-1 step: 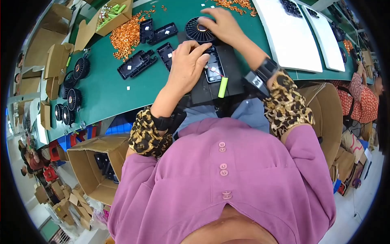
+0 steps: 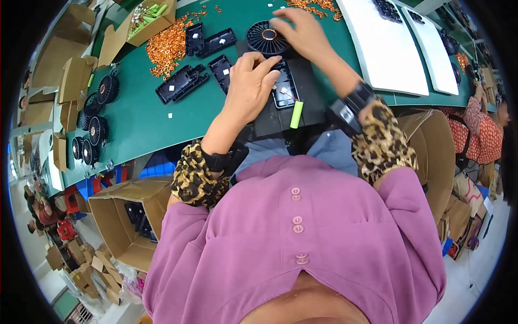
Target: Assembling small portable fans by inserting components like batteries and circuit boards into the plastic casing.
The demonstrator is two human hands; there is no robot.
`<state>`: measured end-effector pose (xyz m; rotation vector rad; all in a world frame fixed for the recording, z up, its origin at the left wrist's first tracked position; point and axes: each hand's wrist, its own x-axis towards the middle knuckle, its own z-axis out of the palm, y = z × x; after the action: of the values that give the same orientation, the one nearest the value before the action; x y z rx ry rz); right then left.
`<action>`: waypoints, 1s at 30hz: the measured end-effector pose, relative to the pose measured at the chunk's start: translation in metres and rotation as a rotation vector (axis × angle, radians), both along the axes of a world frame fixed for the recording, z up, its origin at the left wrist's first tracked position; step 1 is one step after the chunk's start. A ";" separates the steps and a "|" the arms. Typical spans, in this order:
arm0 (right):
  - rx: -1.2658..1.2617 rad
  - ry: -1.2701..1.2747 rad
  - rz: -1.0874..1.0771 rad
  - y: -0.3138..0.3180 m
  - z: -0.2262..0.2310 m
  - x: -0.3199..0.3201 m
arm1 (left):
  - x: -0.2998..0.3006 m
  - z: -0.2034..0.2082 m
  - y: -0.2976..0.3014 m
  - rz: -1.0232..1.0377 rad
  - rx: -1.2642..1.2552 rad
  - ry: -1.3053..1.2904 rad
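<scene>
A black round fan (image 2: 268,35) with a copper-coloured hub lies at the far edge of a dark mat. Below it sits its open black handle shell (image 2: 285,86), white connector and thin wires inside. A bright green cylindrical battery (image 2: 296,114) is wired to the shell and hangs past its near end. My left hand (image 2: 249,89) is closed at the shell's upper left edge, index finger at the top and thumb lower down; its other fingers curl. My right hand (image 2: 306,35) reaches over the fan's right rim, fingers apart.
Several black shell halves (image 2: 182,83) lie to the left, beside orange-copper small parts (image 2: 166,48). A carton (image 2: 154,24) holds green batteries. Assembled fans (image 2: 99,131) stand at the table's left edge. White foam boards (image 2: 377,51) lie right. Cardboard boxes (image 2: 127,208) flank my lap.
My right hand has shifted slightly right, so its fingers no longer cover the fan's hub. The left hand has barely moved at the shell.
</scene>
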<state>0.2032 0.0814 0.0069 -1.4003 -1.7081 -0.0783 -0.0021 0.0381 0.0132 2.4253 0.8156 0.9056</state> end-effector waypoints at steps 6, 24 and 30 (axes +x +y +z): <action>-0.243 0.090 0.186 -0.126 0.024 -0.025 | -0.010 -0.009 0.008 -0.153 -0.004 0.014; -0.445 0.236 0.182 -0.116 0.038 -0.022 | -0.007 0.000 -0.001 -0.045 0.031 0.120; -0.332 -0.107 0.207 -0.117 0.036 -0.021 | -0.016 0.009 -0.014 -0.046 -0.017 0.177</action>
<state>0.1822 -0.0360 0.0425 -1.4665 -2.0139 0.2607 -0.0177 0.0238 0.0227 2.5243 0.8215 0.6717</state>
